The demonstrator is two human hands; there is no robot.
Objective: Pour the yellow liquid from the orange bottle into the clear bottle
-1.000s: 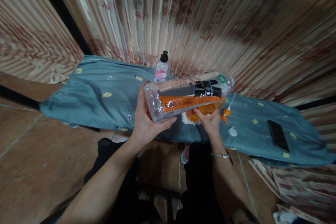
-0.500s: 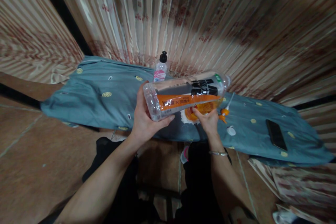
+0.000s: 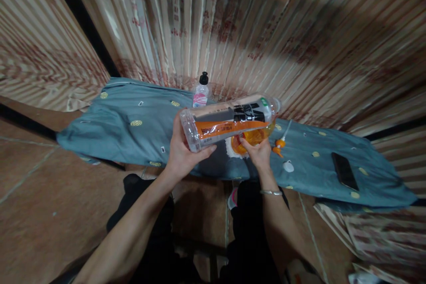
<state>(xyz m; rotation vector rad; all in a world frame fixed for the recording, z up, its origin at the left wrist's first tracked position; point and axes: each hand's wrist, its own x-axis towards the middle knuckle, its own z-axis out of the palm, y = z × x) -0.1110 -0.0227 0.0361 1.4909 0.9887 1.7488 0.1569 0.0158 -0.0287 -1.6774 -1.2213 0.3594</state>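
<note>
From afar I grip the clear bottle (image 3: 229, 122) in left hand (image 3: 183, 156), the orange bottle (image 3: 254, 136) within right hand's (image 3: 261, 153) fingers

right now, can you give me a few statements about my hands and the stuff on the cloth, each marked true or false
1. The left hand holds the clear bottle near its base. True.
2. The clear bottle is upright. False: it is tilted nearly onto its side.
3. The right hand grips the orange container. True.
4. The dark phone lies at the left end of the cloth. False: it lies towards the right end.
5. The black-capped bottle stands upright. True.
</note>
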